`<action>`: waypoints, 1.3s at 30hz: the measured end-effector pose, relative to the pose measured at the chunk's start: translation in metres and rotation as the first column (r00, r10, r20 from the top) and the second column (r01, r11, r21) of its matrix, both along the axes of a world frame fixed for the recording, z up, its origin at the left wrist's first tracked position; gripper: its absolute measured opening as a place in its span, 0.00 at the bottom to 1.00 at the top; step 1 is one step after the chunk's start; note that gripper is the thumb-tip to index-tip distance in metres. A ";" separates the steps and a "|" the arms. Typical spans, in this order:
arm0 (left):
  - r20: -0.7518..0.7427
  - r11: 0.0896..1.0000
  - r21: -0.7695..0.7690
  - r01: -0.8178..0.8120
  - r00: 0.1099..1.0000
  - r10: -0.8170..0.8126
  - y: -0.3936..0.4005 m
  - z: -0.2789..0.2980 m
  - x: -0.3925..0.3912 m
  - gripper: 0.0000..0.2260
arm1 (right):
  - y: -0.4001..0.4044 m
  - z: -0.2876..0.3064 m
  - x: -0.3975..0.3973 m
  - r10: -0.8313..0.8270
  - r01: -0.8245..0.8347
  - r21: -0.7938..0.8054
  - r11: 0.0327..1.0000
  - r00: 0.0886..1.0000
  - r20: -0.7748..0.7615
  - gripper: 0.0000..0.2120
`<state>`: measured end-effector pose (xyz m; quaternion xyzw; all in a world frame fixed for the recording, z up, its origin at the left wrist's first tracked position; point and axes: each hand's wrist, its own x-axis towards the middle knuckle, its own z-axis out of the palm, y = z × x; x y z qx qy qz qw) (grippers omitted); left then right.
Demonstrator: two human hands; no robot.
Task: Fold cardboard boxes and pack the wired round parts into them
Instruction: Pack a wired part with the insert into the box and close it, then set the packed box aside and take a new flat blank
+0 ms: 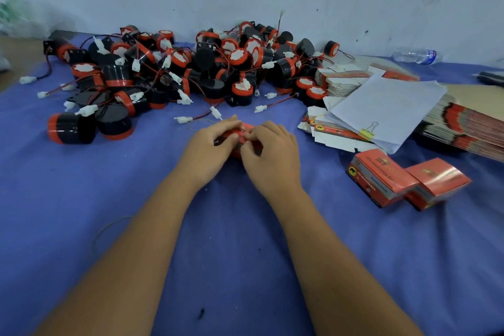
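Box (243,128) on blue cloth (81,199), pinched between fingers (231,124) of both hands.

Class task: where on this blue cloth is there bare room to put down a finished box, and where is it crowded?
Bare: the blue cloth left of the forearms, below the pile of round parts; also the near right, below the two folded boxes. Crowded: the pile, and the flat cartons and papers at right.

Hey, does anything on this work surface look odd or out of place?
A plastic water bottle lies on its side by the wall at far right. The wired round parts sit in a tangled heap. Nothing looks spilled or damaged.
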<state>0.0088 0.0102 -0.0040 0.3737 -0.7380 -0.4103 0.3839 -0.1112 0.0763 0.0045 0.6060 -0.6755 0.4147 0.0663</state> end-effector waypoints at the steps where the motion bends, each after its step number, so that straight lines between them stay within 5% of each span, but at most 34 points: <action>1: 0.027 1.000 0.010 0.006 1.000 -0.006 -0.001 0.000 -0.001 0.16 | 0.002 0.000 -0.001 0.004 -0.004 0.026 1.000 1.000 -0.004 0.03; 6: 0.024 0.997 0.075 0.018 1.000 -0.020 -0.004 0.005 -0.003 0.16 | 0.013 0.000 0.002 -0.006 0.012 0.062 0.998 0.995 -0.102 0.06; 11: -0.081 0.969 0.187 0.163 0.985 -0.150 0.021 0.012 -0.040 0.12 | 0.034 0.006 -0.010 -0.221 0.226 -0.019 0.974 0.927 -0.302 0.02; 18: -0.143 0.856 0.303 0.418 0.908 -0.393 0.058 0.018 -0.105 0.12 | 0.083 0.009 -0.062 -0.446 0.459 -0.061 0.886 0.812 -0.376 0.06; 20: -0.177 0.881 0.254 0.399 0.915 -0.363 0.069 0.015 -0.124 0.12 | 0.094 0.010 -0.075 -0.487 0.518 -0.034 0.855 0.777 -0.399 0.06; 25: -0.181 0.999 0.054 -0.003 0.983 0.013 0.082 0.006 -0.148 0.08 | 0.107 0.012 -0.095 -0.506 0.564 0.015 0.826 0.753 -0.421 0.08; 32: 0.042 0.914 0.140 0.381 0.920 -0.390 0.082 0.004 -0.146 0.17 | 0.114 0.020 -0.133 -0.590 0.711 0.176 0.680 0.674 -0.445 0.08; 36: 0.028 0.911 0.142 0.387 0.919 -0.394 0.081 0.004 -0.140 0.15 | 0.106 0.025 -0.142 -0.649 0.781 0.181 0.598 0.605 -0.462 0.10; 39: -0.047 0.931 0.129 0.342 0.940 -0.339 0.074 0.008 -0.126 0.12 | 0.085 0.027 -0.118 -0.643 0.731 0.080 0.677 0.641 -0.420 0.12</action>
